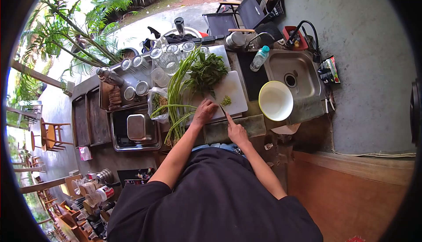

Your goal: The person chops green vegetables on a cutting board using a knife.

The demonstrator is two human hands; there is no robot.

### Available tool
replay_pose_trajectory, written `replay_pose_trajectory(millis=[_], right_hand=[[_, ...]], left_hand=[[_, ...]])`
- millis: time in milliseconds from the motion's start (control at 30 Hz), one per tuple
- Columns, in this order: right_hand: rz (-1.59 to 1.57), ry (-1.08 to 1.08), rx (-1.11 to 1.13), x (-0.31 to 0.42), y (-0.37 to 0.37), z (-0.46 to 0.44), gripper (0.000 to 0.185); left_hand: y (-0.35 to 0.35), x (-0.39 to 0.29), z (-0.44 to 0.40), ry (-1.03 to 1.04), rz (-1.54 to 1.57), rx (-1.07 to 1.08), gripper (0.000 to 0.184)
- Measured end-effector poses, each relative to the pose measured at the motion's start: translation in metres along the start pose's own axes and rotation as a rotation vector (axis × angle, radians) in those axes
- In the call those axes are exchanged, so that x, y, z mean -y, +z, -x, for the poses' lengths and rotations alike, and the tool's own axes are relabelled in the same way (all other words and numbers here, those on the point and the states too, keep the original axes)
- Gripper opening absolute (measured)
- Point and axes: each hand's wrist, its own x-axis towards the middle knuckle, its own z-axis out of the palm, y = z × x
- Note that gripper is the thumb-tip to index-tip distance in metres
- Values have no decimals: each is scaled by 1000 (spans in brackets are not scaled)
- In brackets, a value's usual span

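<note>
My right hand [238, 133] is closed round the handle of a knife [223, 110], its blade pointing away over the white cutting board [237, 93]. Beside the blade, my left hand [205, 112] rests on the board with curled fingers, pressing on green stalks that mostly disappear under it. A small heap of chopped green pieces [226, 100] sits just beyond the knife. Long green stalks [175, 90] hang across the board's left side, their ends over the counter's front edge. Dark leafy greens [206, 73] are piled at the back of the board.
A white bowl with a green rim [276, 101] stands right, by the metal sink [303, 73]. A water bottle [260, 59] is behind it. Glass jars [168, 63], a clear plastic bag [157, 103] and a metal container [141, 127] are left. A cloth [250, 127] covers the front edge.
</note>
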Motion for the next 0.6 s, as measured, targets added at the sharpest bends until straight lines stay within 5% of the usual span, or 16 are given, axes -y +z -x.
replay_pose_trajectory(millis=[600], right_hand=[[-66, -9, -56, 0, -3, 0, 65]], left_hand=[[0, 14, -9, 123, -108, 75, 21]])
